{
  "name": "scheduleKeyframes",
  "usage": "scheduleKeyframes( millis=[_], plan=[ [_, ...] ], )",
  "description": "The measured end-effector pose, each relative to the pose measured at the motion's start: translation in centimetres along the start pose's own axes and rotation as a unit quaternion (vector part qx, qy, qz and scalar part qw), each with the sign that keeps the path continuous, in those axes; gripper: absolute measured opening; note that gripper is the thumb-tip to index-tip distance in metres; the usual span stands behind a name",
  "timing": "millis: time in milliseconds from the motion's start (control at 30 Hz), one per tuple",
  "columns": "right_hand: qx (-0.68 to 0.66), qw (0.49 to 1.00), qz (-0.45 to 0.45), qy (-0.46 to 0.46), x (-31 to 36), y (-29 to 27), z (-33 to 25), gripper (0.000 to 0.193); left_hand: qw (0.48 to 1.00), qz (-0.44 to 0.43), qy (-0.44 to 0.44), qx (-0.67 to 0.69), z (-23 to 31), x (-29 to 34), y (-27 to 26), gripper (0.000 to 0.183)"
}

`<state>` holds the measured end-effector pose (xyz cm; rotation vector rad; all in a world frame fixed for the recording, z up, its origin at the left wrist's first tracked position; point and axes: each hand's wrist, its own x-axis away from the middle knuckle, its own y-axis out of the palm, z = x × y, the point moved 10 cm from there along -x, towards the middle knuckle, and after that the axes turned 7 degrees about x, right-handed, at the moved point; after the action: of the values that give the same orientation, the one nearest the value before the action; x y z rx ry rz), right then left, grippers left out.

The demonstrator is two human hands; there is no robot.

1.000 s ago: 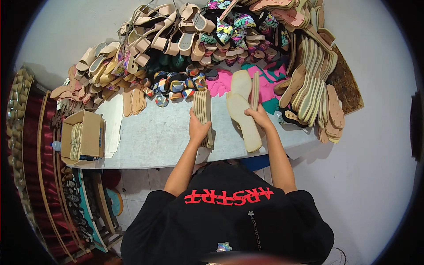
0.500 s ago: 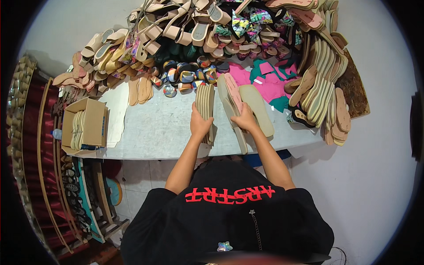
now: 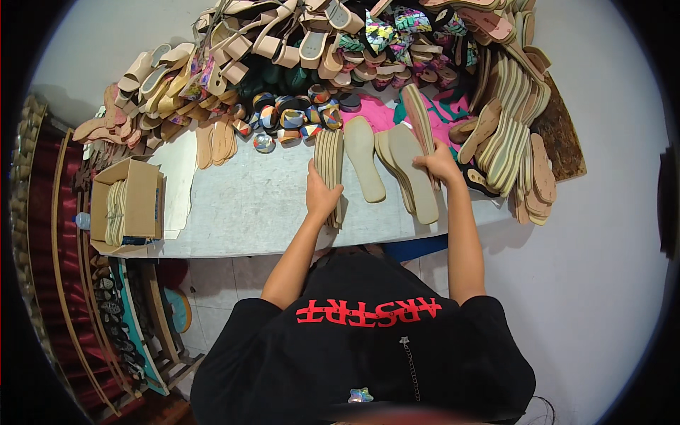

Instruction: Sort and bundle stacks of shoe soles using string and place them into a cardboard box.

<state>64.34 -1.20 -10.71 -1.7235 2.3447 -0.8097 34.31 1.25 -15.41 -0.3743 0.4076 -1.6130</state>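
My left hand (image 3: 322, 192) is closed round a bundle of cream shoe soles (image 3: 329, 159), stood on their edges on the table. Farther right, my right hand (image 3: 440, 164) grips another bundle of soles (image 3: 419, 117) with a pinkish outer face. Touching that hand is a broad pale sole (image 3: 416, 177) that leans over other soles (image 3: 394, 166) at its left. A single pale sole (image 3: 365, 163) lies flat between the two hands. The undersides of both bundles are hidden.
Sandals (image 3: 312, 42) are heaped along the back, with colourful patterned straps (image 3: 290, 117) before them. Pink fabric (image 3: 372, 113) lies behind the soles. Stacked wavy soles (image 3: 517, 127) fill the right end. A cardboard box (image 3: 145, 202) holding soles stands at left, beside white sheets (image 3: 177, 177).
My right hand has moved right with its bundle. The single flat sole between my hands is now uncovered, and loose soles lie farther right. My left hand keeps its hold almost in place.
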Motion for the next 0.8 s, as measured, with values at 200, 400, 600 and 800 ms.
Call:
scheduleKeyframes(
  millis=[200,400,600,800],
  plan=[
    [0.051,0.996,-0.073,0.011,-3.2,1.6,1.3,0.048,0.999,-0.018,-0.027,0.006,1.7,0.1,1.4,0.088],
    [0.356,0.933,0.008,0.058,-4.2,-0.3,5.1,0.062,0.999,0.000,0.035,-0.006,1.5,-0.5,1.1,0.088],
    [0.337,0.937,0.090,-0.008,-2.6,-0.9,3.6,0.062,0.997,0.002,0.023,0.073,-0.1,-0.5,1.2,0.087],
    [0.199,0.972,0.112,-0.047,0.5,1.9,-1.6,0.056,0.996,0.030,0.002,0.081,-0.8,0.0,0.3,0.089]
  ],
)
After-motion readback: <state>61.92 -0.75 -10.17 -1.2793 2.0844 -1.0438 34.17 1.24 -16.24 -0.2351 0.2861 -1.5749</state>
